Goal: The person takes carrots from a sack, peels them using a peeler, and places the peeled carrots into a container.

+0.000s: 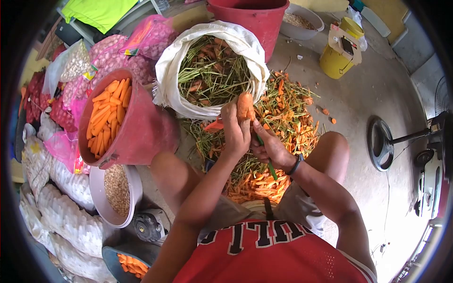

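Observation:
My left hand (236,131) is closed round an orange carrot (245,107), which points up and away from me. Close beside it, my right hand (272,146) grips a tool with a green handle (272,170); its working end is hidden by the fingers. Something orange-red (213,125) sticks out at the left of my left hand. Just beyond the hands stands an open white sack (165,66) with carrots and green stalks in it. Below the hands, peelings and stalks (292,118) cover the floor, with a heap of orange strips (262,186) between my legs.
A red bucket (151,127) of peeled carrots leans at the left, above a pale basin (97,195). Filled sacks (66,212) line the left side. Another red tub (259,21) and a yellow bucket (334,63) stand farther off. A fan (380,143) is at the right.

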Demonstrator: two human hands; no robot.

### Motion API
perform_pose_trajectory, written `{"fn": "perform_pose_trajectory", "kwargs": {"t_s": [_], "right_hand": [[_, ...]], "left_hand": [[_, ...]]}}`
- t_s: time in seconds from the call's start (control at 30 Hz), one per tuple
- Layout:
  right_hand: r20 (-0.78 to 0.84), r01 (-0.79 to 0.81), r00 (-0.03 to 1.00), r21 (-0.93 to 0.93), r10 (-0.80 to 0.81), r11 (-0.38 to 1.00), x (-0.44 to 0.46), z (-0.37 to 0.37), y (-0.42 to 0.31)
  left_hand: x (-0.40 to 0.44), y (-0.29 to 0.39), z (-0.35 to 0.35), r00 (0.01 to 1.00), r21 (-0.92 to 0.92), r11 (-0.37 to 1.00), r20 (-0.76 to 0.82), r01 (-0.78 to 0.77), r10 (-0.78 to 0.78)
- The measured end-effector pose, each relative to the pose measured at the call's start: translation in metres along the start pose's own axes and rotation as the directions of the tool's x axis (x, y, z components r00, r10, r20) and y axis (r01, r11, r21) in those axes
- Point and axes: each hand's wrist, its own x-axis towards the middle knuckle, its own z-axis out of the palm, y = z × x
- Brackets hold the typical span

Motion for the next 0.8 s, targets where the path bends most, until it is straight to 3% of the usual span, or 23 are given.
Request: {"fn": "perform_pose_trajectory", "kwargs": {"t_s": [0.3,0.47,0.53,0.57,0.6,0.67,0.8], "right_hand": [[-0.012,0.078,0.997,-0.049,-0.079,0.996,-0.007,-0.004,-0.005],[0.054,0.161,0.986,-0.109,-0.156,0.981,-0.012,-0.006,-0.011],[0.041,0.21,0.978,-0.205,-0.206,0.956,-0.011,-0.016,-0.012],[0.025,0.221,0.975,-0.213,-0.22,0.952,-0.009,-0.024,-0.014],[0.017,0.23,0.972,-0.248,-0.233,0.941,-0.008,-0.029,-0.019],[-0.004,0.24,0.967,-0.319,-0.254,0.917,-0.01,-0.039,-0.026],[0.122,0.292,0.956,-0.294,-0.267,0.91,-0.012,-0.057,-0.023]], "left_hand": [[-0.006,-0.004,0.003,0.995,0.03,0.996,0.063,-0.082,0.079],[-0.008,-0.002,0.009,0.954,-0.152,0.942,0.046,0.301,-0.297],[0.004,0.007,-0.003,0.867,-0.212,0.841,0.134,0.498,-0.48],[-0.007,-0.019,-0.001,0.855,-0.326,0.791,0.156,0.518,-0.495],[0.005,-0.001,-0.011,0.763,-0.452,0.619,0.309,0.643,-0.568],[0.013,0.006,-0.026,0.789,-0.426,0.674,0.446,0.603,-0.423],[0.022,0.012,-0.051,0.685,-0.238,0.826,0.693,0.511,-0.224]]}}
